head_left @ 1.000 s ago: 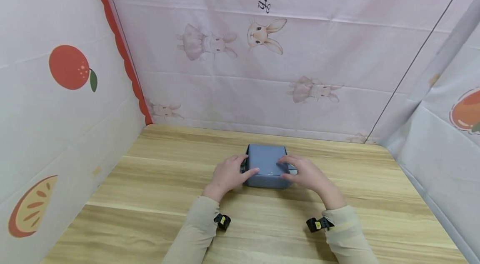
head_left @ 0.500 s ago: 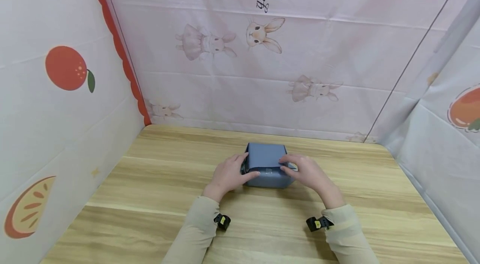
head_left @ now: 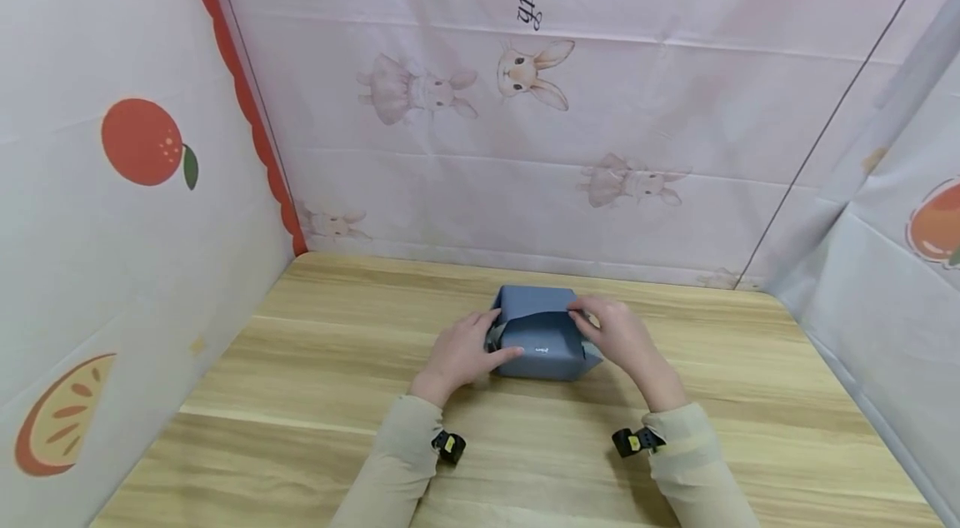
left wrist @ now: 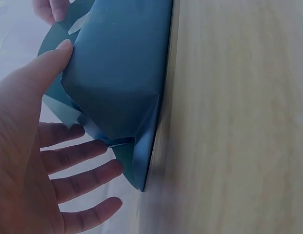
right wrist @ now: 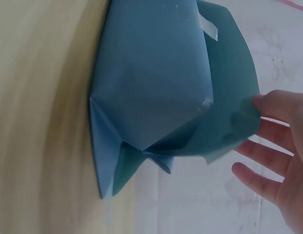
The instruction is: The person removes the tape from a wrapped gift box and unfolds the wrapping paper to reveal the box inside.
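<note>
A box-shaped package (head_left: 542, 361) in blue wrapping paper lies on the table, with a loose paper flap (head_left: 536, 300) raised along its top. My right hand (head_left: 618, 332) pinches the edge of that flap (right wrist: 236, 73) between thumb and index finger; its other fingers spread behind the paper. A strip of clear tape (right wrist: 210, 28) clings to the lifted paper in the right wrist view. At the package's left end, my left hand (head_left: 463, 349) rests its thumb on the top edge, fingers spread and fairly straight. Folded paper points (right wrist: 103, 170) stick out at the right end.
The wood-grain table (head_left: 315, 395) runs back to a pale curtain with rabbit prints (head_left: 427, 195). Side curtains with fruit prints (head_left: 142, 141) stand left and right. Black wrist cameras (head_left: 450, 446) sit on both wrists, at the beige sleeves (head_left: 397, 445).
The paper flap has come up from the package's front edge and bent back, opening a gap beneath it. My right hand has risen slightly with it, while the left stays nearly in place.
</note>
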A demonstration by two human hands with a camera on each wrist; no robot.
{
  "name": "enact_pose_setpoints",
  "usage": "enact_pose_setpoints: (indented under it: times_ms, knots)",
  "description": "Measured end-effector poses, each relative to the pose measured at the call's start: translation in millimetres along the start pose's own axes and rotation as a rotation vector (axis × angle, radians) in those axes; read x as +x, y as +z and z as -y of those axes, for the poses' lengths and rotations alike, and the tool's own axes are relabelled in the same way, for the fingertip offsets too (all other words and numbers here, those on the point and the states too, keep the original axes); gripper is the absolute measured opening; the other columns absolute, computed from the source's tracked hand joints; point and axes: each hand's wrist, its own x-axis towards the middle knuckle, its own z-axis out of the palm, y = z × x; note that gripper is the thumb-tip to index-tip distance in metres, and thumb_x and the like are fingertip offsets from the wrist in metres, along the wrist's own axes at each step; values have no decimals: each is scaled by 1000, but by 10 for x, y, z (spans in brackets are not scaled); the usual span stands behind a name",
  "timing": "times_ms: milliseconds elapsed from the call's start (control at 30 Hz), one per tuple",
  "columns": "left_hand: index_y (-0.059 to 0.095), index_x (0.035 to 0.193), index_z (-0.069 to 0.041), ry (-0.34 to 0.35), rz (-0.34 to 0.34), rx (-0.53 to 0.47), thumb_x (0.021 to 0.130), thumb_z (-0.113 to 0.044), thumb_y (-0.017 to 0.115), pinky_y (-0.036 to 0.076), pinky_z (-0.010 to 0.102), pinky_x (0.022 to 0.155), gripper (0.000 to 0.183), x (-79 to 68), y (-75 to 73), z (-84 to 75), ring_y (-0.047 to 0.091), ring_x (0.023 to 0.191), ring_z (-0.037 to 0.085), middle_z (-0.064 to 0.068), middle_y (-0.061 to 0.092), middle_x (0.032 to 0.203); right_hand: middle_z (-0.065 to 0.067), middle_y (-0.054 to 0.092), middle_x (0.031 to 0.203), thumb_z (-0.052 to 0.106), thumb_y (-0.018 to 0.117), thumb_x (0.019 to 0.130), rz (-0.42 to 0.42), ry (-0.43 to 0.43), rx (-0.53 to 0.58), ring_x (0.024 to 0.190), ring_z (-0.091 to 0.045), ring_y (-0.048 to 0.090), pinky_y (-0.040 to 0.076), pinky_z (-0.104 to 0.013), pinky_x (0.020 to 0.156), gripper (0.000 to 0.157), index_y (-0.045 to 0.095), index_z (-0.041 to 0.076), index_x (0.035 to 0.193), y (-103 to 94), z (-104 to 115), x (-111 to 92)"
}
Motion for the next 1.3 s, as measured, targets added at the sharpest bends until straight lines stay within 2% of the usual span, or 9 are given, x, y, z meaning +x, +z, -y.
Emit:
enact_pose_setpoints:
  times_ms: [233,500,667,933,1133,1300]
  knots:
    - [41,149,-20,-8,3,1,81,-78,51,45,49,105,90,16,-18,9,49,135,30,8,48,149,-8,73,91,7,71,87,-26,28,-53,76,-23,69,55,-38,64,8,72,6,95,-44,-76,211]
    - [42,148,-16,-17,18,25,81,-79,49,45,48,105,93,25,-49,-4,49,134,30,10,49,148,-8,65,82,6,73,85,-64,8,-159,70,-24,61,52,-38,61,4,73,6,88,-62,-154,454]
    - [43,148,-16,-17,15,27,81,-79,49,46,48,104,92,22,-48,-4,50,133,31,11,50,147,-9,61,77,5,70,85,-67,23,-195,69,-27,59,51,-40,61,4,73,4,87,-31,-216,551]
    - [44,147,-22,-14,-3,-3,84,-79,46,47,49,102,85,6,-34,-14,53,131,31,10,53,145,-11,65,77,5,68,87,-54,54,-215,70,-29,62,52,-42,63,6,73,3,87,52,-306,629]
    - [51,142,-19,21,-63,-36,95,-70,34,46,48,103,71,8,-8,-56,55,128,30,9,57,140,-12,67,88,7,71,85,-92,60,-253,79,-32,63,51,-47,66,10,72,3,94,125,-361,599]
    - [56,137,-15,53,-147,-33,100,-58,38,49,45,100,59,29,5,-90,59,124,28,7,62,134,-15,67,100,10,73,84,-111,50,-287,89,-36,63,51,-52,70,23,69,2,105,175,-418,571]
